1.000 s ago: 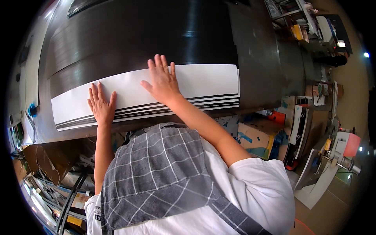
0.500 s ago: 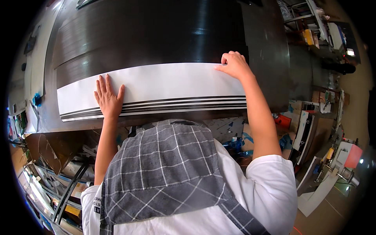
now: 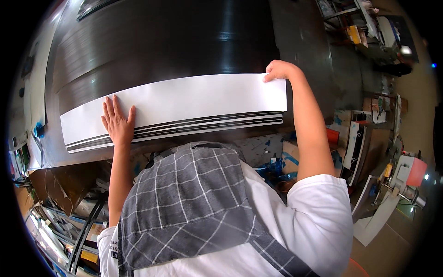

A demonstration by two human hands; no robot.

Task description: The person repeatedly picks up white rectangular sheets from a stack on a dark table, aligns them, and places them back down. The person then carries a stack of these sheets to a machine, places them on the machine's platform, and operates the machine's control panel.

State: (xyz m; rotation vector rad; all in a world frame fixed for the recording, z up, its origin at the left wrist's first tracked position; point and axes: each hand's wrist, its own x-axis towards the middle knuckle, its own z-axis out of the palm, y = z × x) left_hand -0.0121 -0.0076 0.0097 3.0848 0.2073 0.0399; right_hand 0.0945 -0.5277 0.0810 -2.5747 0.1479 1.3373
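Observation:
A long white sheet [image 3: 198,94] lies across the dark tabletop, its far edge bowed by the lens. Below its near edge show several alternating black and white strips [image 3: 207,123]. My left hand [image 3: 118,123] rests flat on the sheet's left part, fingers spread and pointing away from me. At the right end, my right hand [image 3: 279,70] pinches the sheet's far edge, thumb on top and the other fingers curled behind. The sheet's right corner reaches slightly past the ends of the strips under it.
A large glossy black sheet [image 3: 184,41] covers the table beyond. Below the table's near edge are a brown cardboard box [image 3: 64,184] on the left and blue plastic scraps [image 3: 272,171]. To the right stands a machine with a red cover [image 3: 416,171].
My right hand has shifted along the far edge toward the sheet's right end, and that end now shows more fully. The view has turned a little; my left hand stays flat on the sheet.

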